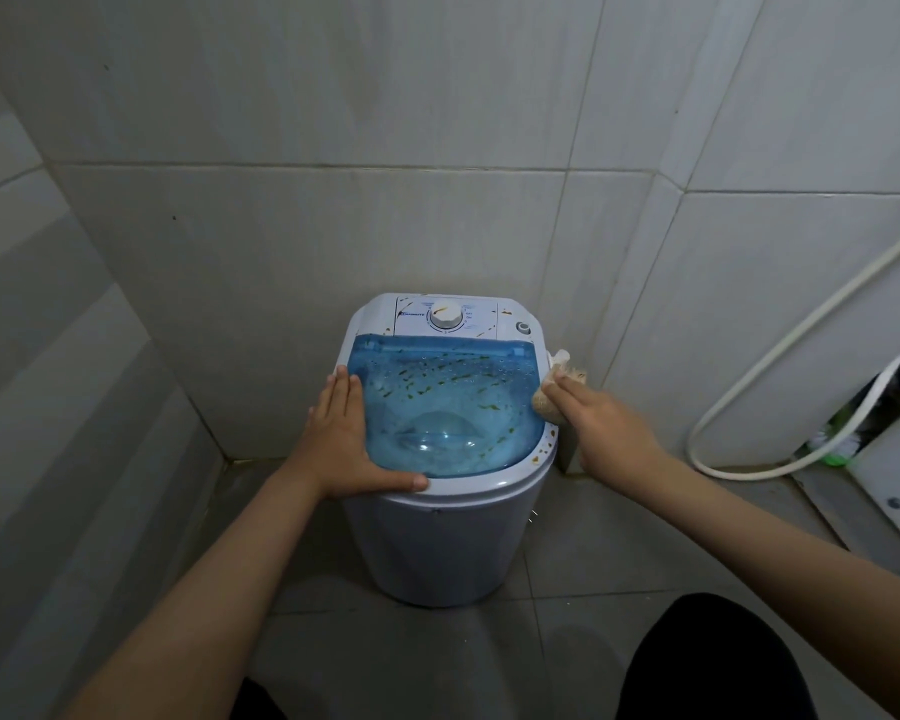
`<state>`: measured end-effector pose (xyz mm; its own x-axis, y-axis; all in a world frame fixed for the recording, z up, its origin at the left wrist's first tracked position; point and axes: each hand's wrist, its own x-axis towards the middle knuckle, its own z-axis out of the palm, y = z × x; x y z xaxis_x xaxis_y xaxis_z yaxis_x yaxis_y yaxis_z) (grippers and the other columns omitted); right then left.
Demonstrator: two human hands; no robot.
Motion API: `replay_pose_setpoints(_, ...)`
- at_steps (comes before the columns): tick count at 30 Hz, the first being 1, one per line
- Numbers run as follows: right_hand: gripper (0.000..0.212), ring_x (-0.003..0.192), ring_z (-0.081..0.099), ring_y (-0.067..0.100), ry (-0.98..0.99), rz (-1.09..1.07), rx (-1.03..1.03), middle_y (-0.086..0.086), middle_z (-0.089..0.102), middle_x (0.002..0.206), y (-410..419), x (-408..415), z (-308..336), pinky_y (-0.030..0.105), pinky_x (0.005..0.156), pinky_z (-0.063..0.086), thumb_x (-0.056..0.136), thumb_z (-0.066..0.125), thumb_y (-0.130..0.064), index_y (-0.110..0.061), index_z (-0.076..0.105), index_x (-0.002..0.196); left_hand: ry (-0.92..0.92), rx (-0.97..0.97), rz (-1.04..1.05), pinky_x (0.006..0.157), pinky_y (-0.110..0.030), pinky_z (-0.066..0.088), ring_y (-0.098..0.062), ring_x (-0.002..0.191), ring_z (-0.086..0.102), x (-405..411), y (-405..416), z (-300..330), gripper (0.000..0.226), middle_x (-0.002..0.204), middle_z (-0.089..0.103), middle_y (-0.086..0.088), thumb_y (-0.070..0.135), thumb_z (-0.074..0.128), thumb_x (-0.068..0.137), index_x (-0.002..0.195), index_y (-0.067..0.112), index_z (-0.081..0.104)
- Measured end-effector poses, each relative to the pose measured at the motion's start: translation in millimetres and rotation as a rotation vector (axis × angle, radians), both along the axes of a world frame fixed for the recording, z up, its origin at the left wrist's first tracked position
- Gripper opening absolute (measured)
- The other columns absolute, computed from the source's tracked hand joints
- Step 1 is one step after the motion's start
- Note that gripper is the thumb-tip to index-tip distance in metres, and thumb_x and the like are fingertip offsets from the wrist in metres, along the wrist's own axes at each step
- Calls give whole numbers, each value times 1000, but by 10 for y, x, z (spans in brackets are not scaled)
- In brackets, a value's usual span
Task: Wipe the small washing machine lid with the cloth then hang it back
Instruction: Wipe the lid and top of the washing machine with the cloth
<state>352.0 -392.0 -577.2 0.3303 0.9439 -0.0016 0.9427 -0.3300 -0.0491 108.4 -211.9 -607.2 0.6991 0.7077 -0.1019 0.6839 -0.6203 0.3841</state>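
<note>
A small white washing machine (453,543) stands in a tiled corner, its translucent blue lid (448,407) closed and speckled with yellowish-brown flecks and water drops. The left hand (341,439) lies flat on the lid's left edge, fingers held together and pointing away, thumb stretched along the front rim. The right hand (606,426) presses a beige cloth (554,389) down onto the lid's right edge with its fingers extended over it; part of the cloth pokes out beyond the fingertips. A round white dial (446,315) sits on the control panel behind the lid. A pale hose (780,356) loops down the right wall.
</note>
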Motion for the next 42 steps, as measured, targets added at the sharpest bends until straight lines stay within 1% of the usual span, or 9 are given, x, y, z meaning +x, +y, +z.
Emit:
replay_pose_setpoints(8,74,130,38,37,-48,-96,-37,15,18,157,-241,-447,-80,43,98,46,80,47,8,-8,20,148,-3,8,-2,119,-48,1,-21,143,-24,-6,-15,-5,167,156,-26,-7,101,42,23,147,7,-18)
replay_pose_setpoints(12,59,83,67,43,-300,-138,11,33,62,117,-233,-723,-250,46,62,58,56,69,6,7,61,115,-12,7,-4,119,-48,2,-21,143,-24,-5,-22,-2,166,156,-26,-7,101,42,23,148,8,-17)
replay_pose_setpoints(17,38,65,66,41,-388,-190,-1,34,68,96,-123,-1066,-407,44,54,57,71,41,3,8,66,98,-12,6,-3,119,-49,2,-22,143,-23,-11,-20,-6,165,157,-25,-7,100,44,25,148,8,-17)
replay_pose_setpoints(21,38,63,67,40,-405,-234,-46,30,71,92,-83,-1274,-431,43,52,57,71,41,1,5,71,95,-23,3,-1,119,-48,2,-21,143,-23,-13,-23,-8,165,157,-24,-7,100,45,25,148,8,-17)
replay_pose_setpoints(25,42,70,68,41,-248,-179,-132,33,68,100,-99,-1484,-198,42,52,58,73,38,3,7,68,101,-33,-5,3,119,-47,1,-20,143,-23,-10,-36,-3,167,157,-24,-7,100,43,23,148,7,-17)
replay_pose_setpoints(28,45,106,56,38,75,12,-87,23,51,123,-134,-1373,127,40,79,52,78,52,3,-3,47,122,-52,-11,7,119,-47,1,-19,143,-24,-19,-43,-4,164,157,-25,-6,99,47,26,148,8,-17)
replay_pose_setpoints(31,32,96,62,27,455,-58,-34,9,62,107,-67,-1075,505,36,79,55,73,62,-11,-15,54,104,-65,-17,-3,119,-47,0,-19,142,-25,-31,-40,-6,162,156,-26,-5,97,51,30,148,9,-18)
replay_pose_setpoints(34,44,90,66,22,641,-163,67,6,68,98,124,-746,769,38,78,59,65,69,-4,-17,62,106,-70,-2,-7,118,-46,-5,-19,143,-24,-34,-22,-25,164,156,-25,-6,100,44,26,148,9,-17)
replay_pose_setpoints(42,38,94,60,34,269,-142,337,20,63,105,1208,121,844,30,68,43,71,59,0,-3,55,109,-106,26,-3,114,-41,-10,-18,144,-21,-29,10,-44,162,157,-24,-4,98,48,28,149,11,-16)
